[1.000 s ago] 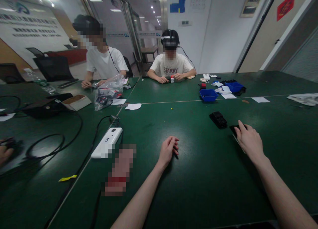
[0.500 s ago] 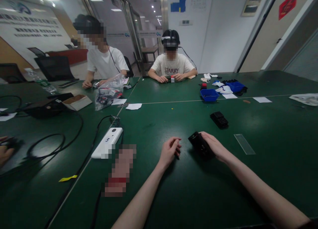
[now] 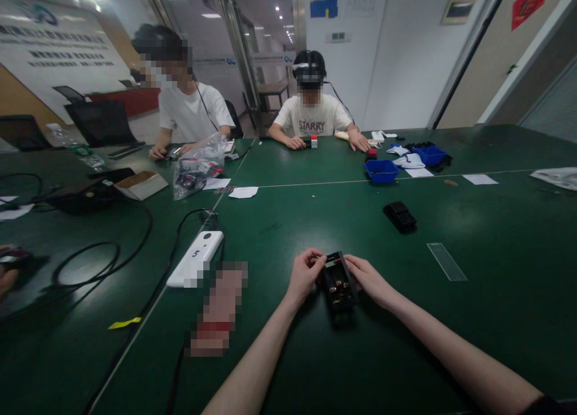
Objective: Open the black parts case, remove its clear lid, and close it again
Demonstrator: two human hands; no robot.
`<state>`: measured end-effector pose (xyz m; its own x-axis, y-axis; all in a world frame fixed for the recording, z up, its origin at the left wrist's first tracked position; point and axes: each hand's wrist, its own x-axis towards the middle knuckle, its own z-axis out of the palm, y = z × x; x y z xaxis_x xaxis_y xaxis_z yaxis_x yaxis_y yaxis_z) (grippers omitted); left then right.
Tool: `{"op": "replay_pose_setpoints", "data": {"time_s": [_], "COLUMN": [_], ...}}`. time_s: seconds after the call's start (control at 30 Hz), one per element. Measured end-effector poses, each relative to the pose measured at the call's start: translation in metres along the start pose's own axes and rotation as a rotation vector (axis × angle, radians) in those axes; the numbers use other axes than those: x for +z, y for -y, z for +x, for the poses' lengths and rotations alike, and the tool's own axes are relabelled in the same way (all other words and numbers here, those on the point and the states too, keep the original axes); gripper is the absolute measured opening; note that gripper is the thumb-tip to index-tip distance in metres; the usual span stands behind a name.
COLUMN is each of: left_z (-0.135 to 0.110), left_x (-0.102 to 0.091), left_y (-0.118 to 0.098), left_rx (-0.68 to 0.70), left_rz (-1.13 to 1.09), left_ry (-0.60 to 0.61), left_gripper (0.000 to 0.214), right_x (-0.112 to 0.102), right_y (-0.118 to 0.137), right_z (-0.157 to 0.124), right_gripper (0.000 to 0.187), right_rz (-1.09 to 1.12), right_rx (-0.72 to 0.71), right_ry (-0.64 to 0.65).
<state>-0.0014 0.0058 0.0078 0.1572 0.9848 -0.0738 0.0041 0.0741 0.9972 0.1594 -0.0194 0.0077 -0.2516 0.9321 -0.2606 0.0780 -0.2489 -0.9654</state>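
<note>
A black rectangular housing [image 3: 339, 283] with an open face and brass-coloured parts inside is held tilted just above the green table [image 3: 279, 223]. At its upper left edge, my left hand [image 3: 307, 274] pinches the frame between thumb and fingers. My right hand [image 3: 367, 280] grips the right side, its fingers partly hidden behind the housing. Farther off to the right lies another black device [image 3: 399, 216], apart from both hands. A clear flat strip [image 3: 446, 262] rests to the right of my right hand.
On the left are a white power strip [image 3: 196, 259], black cables [image 3: 97, 283] and a yellow tape piece [image 3: 125, 324]. Blue trays [image 3: 381, 171] stand farther back. Two co-workers [image 3: 311, 115] sit across the table, near a plastic bag [image 3: 198, 169]; another person's hand [image 3: 8, 274] shows at far left.
My right hand has brought the housing left and turned its open face toward me. My left hand has closed on its edge. The co-worker opposite has reached one hand toward a red item.
</note>
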Motion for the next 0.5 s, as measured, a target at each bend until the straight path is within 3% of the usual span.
{"op": "replay_pose_setpoints", "data": {"time_s": [0.13, 0.3, 0.5], "left_z": [-0.0001, 0.0002, 0.0028], "left_x": [-0.0018, -0.002, -0.0009], "left_y": [0.0003, 0.0026, 0.0061], "left_rx": [0.025, 0.034, 0.064], "left_rz": [0.034, 0.083, 0.168], "left_ry": [-0.006, -0.006, -0.036], "left_gripper": [0.022, 0.023, 0.025], "right_x": [-0.0029, -0.0025, -0.0039], "right_y": [-0.0042, -0.0022, 0.0014], "right_z": [-0.0019, -0.0054, -0.0066], "right_gripper": [0.039, 0.031, 0.031], "right_rz": [-0.125, -0.405, -0.447], "right_rx": [-0.017, -0.196, -0.236], "right_ry": [0.06, -0.078, -0.132]}}
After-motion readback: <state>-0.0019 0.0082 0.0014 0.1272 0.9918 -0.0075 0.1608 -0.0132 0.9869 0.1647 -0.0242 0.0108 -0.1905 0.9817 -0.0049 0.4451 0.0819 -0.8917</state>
